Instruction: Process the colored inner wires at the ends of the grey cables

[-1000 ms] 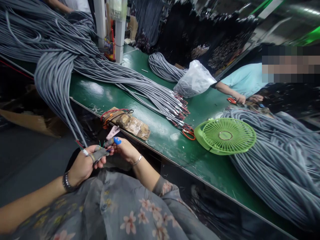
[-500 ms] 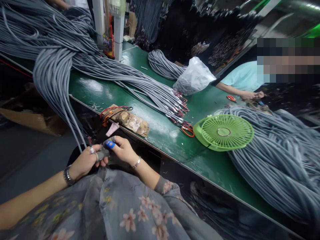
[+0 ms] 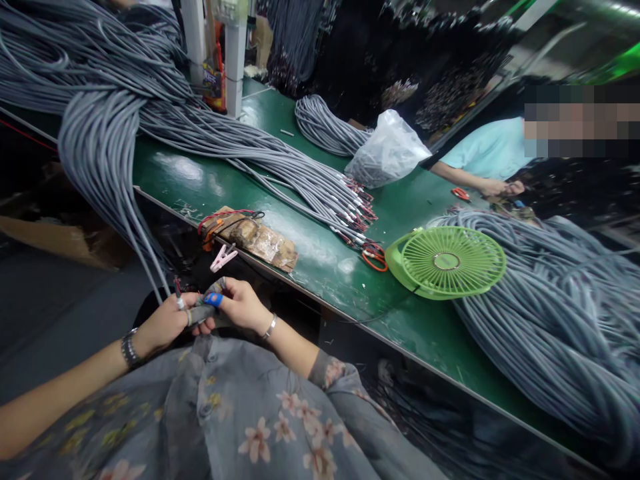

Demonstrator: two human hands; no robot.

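Observation:
My left hand (image 3: 167,321) is closed around the end of a grey cable (image 3: 159,277) that runs down from the table's edge. A white band and thin reddish wires (image 3: 178,288) stick up beside its index finger. Grey wrapping covers one of its fingers. My right hand (image 3: 245,308), with blue tape on the thumb, is closed in a pinch against the left fingertips. What lies between its fingers is hidden. Both hands are in front of my body, below the near table edge. A pink clip (image 3: 223,258) hangs just above them at that edge.
The green table (image 3: 185,173) bears a long bundle of grey cables (image 3: 280,160), a taped block (image 3: 265,243), orange-handled scissors (image 3: 375,257), a green fan (image 3: 447,260) and a plastic bag (image 3: 387,150). More cables (image 3: 550,313) lie right. Across sits a person in a light-blue sleeve (image 3: 487,143).
The view has shifted slightly. My hands stay together in nearly the same pose, the right one turned a little. The pink clip now shows its two arms more clearly.

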